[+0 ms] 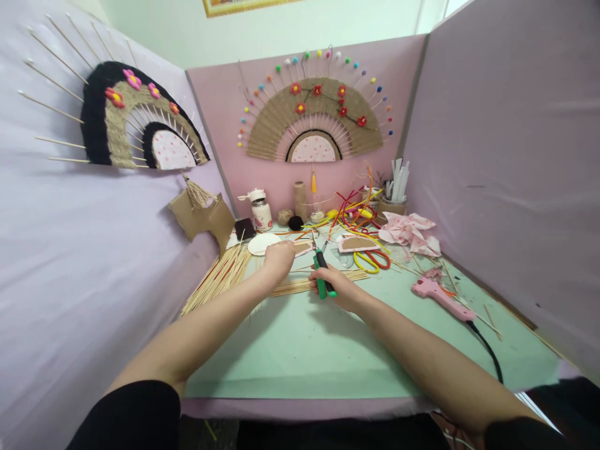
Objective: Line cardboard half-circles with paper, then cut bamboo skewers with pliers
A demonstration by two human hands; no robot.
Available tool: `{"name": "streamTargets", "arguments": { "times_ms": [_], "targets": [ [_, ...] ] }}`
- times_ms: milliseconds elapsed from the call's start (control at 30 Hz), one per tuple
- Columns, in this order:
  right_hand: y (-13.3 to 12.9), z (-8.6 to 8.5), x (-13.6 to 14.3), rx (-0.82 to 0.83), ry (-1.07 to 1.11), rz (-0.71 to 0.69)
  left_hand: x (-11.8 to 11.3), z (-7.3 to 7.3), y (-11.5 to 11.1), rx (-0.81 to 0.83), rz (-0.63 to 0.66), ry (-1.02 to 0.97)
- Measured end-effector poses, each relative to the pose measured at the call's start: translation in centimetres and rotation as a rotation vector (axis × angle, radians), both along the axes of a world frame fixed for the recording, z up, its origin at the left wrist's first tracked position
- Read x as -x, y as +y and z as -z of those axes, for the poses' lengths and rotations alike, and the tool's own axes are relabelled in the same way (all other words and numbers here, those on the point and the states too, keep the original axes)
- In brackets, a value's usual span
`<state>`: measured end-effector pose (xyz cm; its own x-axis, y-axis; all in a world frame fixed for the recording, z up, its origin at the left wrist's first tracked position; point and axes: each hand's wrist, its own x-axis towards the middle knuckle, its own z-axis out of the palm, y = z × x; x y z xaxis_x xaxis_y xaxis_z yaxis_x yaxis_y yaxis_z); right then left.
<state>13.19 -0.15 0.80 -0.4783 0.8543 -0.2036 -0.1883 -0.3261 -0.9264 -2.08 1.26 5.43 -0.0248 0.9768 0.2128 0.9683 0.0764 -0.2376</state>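
Note:
My right hand [338,282] is wrapped round the green-and-black handles of a pair of pliers [320,269], whose jaws point up and away from me. Just left of the jaws, my left hand [280,259] is closed on thin bamboo sticks [304,242]; their pale ends reach toward the jaws, but I cannot tell whether they touch. Beneath both hands lies a row of bamboo sticks [295,287] on the green tabletop [300,350]. A larger loose pile of bamboo sticks [218,278] spreads to the left. Behind my left hand is a white disc [264,244].
A pink glue gun [443,297] with a black cord lies at right. Behind it sits crumpled pink paper [410,232]. Scissors [370,261], a half-round cardboard piece [359,244], coloured pipe cleaners [349,209] and a white bottle [261,212] stand or lie toward the back. Decorated fans [269,125] hang on the partitions.

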Motion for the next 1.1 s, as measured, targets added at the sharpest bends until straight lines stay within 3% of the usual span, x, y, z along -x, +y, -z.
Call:
{"name": "streamTargets", "arguments": {
  "times_ms": [367,833,1100],
  "targets": [
    [-0.17,0.38,-0.02,-0.066,-0.037,0.032,-0.01,0.07,0.60,-0.039,0.019,0.041],
    [0.08,0.26,-0.66,-0.170,-0.157,-0.035,0.71,-0.40,0.07,-0.037,0.037,0.032],
    [0.39,0.46,-0.49,-0.109,-0.102,-0.036,0.27,-0.40,-0.17,-0.019,0.030,0.017]
  ]
}}
